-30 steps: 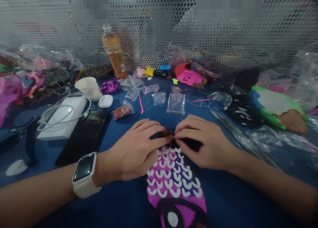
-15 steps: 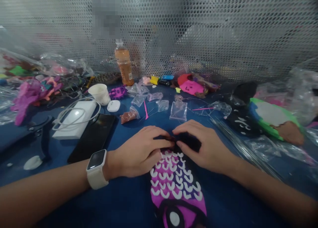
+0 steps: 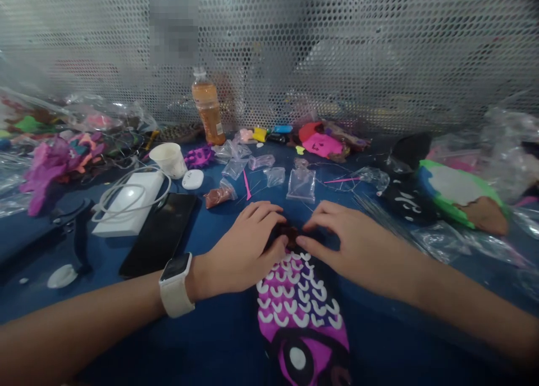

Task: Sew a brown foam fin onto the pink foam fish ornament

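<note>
A flat clay fish lies on the blue table, its eye end towards me. It is purple with rows of white crescent scales and a black-rimmed eye with a white centre. At its far, narrow end is dark brown clay, partly hidden by my fingers. My left hand, wearing a watch on the wrist, curls its fingers and thumb around the left side of that end. From the right, my right hand grips the same end between bent fingers and thumb, the tips close to the left hand's.
Left are a black phone, a white box with a cable, and a paper cup. A drink bottle stands before the perforated metal screen. Beyond my hands lie a clay packet and pink tools; right, wires and clay pieces.
My left fingers have shifted slightly and spread, and more of the brown clay shows between the hands. The right fingertips have moved a little too. The fish lies nearly as before.
</note>
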A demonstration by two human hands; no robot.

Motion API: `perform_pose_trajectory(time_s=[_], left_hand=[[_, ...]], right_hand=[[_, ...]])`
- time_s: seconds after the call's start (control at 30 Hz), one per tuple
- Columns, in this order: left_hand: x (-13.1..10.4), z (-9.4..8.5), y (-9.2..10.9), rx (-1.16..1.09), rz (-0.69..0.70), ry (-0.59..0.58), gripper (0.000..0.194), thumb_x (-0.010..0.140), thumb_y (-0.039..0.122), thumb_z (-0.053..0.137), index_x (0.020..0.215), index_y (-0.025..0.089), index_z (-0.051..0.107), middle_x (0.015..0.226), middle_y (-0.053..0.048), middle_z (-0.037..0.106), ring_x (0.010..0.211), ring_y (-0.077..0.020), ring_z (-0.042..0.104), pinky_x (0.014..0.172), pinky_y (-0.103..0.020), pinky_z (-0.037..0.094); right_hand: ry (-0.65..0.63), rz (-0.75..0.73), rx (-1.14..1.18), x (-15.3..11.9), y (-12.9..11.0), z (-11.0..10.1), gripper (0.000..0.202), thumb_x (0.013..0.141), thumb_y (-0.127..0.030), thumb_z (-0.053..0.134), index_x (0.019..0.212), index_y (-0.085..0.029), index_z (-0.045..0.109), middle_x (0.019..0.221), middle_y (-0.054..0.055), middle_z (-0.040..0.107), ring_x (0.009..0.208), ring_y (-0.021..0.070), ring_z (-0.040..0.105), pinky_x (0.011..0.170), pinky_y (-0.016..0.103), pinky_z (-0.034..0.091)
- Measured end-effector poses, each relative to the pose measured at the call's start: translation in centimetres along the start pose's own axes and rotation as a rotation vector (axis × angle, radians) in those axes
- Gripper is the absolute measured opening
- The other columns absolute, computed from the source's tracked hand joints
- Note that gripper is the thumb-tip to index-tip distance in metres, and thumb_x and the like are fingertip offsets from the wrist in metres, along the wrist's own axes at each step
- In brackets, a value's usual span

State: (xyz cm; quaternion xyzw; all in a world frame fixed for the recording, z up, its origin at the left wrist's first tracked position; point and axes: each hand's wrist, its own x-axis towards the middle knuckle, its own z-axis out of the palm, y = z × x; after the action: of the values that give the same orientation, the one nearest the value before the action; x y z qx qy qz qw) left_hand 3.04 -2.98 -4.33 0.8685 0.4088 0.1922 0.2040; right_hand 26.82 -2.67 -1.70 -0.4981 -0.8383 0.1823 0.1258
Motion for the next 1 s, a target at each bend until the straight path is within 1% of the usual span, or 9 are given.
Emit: perform_pose_trajectory(time_s=[0.1, 0.27, 0.37, 0.47, 0.53, 0.6, 0.7, 0.8, 1.0], left_hand=[[0.1, -0.1, 0.2, -0.031, -0.006, 0.019, 0.040, 0.109, 0.035, 0.042, 0.144, 0.018, 0.051, 0.148, -0.010, 0.056, 0.142, -0.0262, 0.044, 0.122, -0.049, 0.040], [0.0, -0.4, 0.2, -0.075, -0.012, 0.005, 0.034, 0.109, 0.038, 0.041, 0.128, 0.021, 0.064, 0.142, -0.009, 0.060, 0.141, -0.0280, 0.044, 0.121, -0.052, 0.038], [-0.1, -1.2, 0.0, -0.187, -0.050, -0.002, 0.033, 0.104, 0.045, 0.053, 0.123, 0.021, 0.066, 0.136, -0.010, 0.063, 0.135, -0.0299, 0.048, 0.115, -0.052, 0.042], [-0.2, -2.5, -0.1, -0.398, -0.058, -0.082, 0.037, 0.099, 0.051, 0.062, 0.121, 0.022, 0.066, 0.124, -0.009, 0.068, 0.116, -0.0264, 0.060, 0.103, -0.046, 0.049], [-0.3, -3.5, 0.1, -0.550, -0.047, -0.130, 0.035, 0.098, 0.051, 0.062, 0.113, 0.020, 0.068, 0.112, -0.006, 0.071, 0.102, -0.0215, 0.065, 0.093, -0.038, 0.052], [-0.3, -4.4, 0.5, -0.614, -0.057, -0.121, 0.033, 0.098, 0.050, 0.064, 0.105, 0.018, 0.070, 0.101, -0.005, 0.071, 0.092, -0.0182, 0.064, 0.083, -0.032, 0.052], [-0.6, -5.5, 1.2, -0.580, -0.058, -0.060, 0.032, 0.096, 0.048, 0.066, 0.097, 0.017, 0.072, 0.090, -0.004, 0.071, 0.081, -0.0159, 0.062, 0.074, -0.029, 0.050], [-0.9, -6.2, 1.8, -0.512, -0.048, 0.037, 0.029, 0.096, 0.045, 0.066, 0.094, 0.017, 0.075, 0.085, -0.003, 0.071, 0.075, -0.0147, 0.061, 0.069, -0.028, 0.049], [-1.1, -6.5, 1.5, -0.407, -0.031, 0.193, 0.032, 0.099, 0.042, 0.064, 0.083, 0.015, 0.071, 0.076, 0.000, 0.067, 0.069, -0.0121, 0.056, 0.062, -0.025, 0.043]], right_hand=[[-0.113, 0.021, -0.055, -1.9, -1.2, -0.8, 0.041, 0.096, -0.061, 0.060, 0.085, -0.023, 0.074, 0.095, 0.009, 0.068, 0.088, 0.0280, 0.066, 0.075, 0.044, 0.051], [-0.257, 0.144, 0.082, -3.4, -2.1, -2.0, 0.042, 0.095, -0.064, 0.060, 0.106, -0.024, 0.070, 0.102, 0.008, 0.070, 0.088, 0.0261, 0.066, 0.072, 0.039, 0.050], [-0.338, 0.241, 0.246, -3.1, -2.6, -2.8, 0.040, 0.093, -0.061, 0.065, 0.106, -0.023, 0.066, 0.099, 0.007, 0.070, 0.084, 0.0233, 0.065, 0.070, 0.035, 0.049], [-0.356, 0.277, 0.524, -3.1, -3.4, -2.8, 0.040, 0.089, -0.053, 0.074, 0.109, -0.021, 0.061, 0.100, 0.007, 0.070, 0.088, 0.0221, 0.064, 0.070, 0.031, 0.050], [-0.346, 0.268, 0.720, -3.3, -4.1, -2.0, 0.046, 0.086, -0.050, 0.078, 0.116, -0.021, 0.057, 0.101, 0.006, 0.070, 0.091, 0.0218, 0.064, 0.072, 0.030, 0.051], [-0.311, 0.240, 0.804, -3.6, -4.8, -1.2, 0.050, 0.086, -0.048, 0.080, 0.121, -0.022, 0.056, 0.098, 0.004, 0.068, 0.088, 0.0198, 0.063, 0.072, 0.030, 0.051], [-0.210, 0.184, 0.751, -3.7, -5.5, -0.3, 0.044, 0.088, -0.047, 0.078, 0.119, -0.022, 0.060, 0.093, 0.002, 0.066, 0.080, 0.0173, 0.061, 0.068, 0.030, 0.050], [-0.098, 0.137, 0.688, -3.4, -5.8, -0.3, 0.036, 0.092, -0.046, 0.073, 0.118, -0.023, 0.062, 0.099, 0.004, 0.070, 0.085, 0.0204, 0.066, 0.072, 0.034, 0.055], [0.070, 0.056, 0.565, -2.6, -6.0, -1.2, 0.035, 0.092, -0.043, 0.073, 0.121, -0.023, 0.067, 0.103, 0.007, 0.076, 0.089, 0.0239, 0.072, 0.076, 0.038, 0.061]])
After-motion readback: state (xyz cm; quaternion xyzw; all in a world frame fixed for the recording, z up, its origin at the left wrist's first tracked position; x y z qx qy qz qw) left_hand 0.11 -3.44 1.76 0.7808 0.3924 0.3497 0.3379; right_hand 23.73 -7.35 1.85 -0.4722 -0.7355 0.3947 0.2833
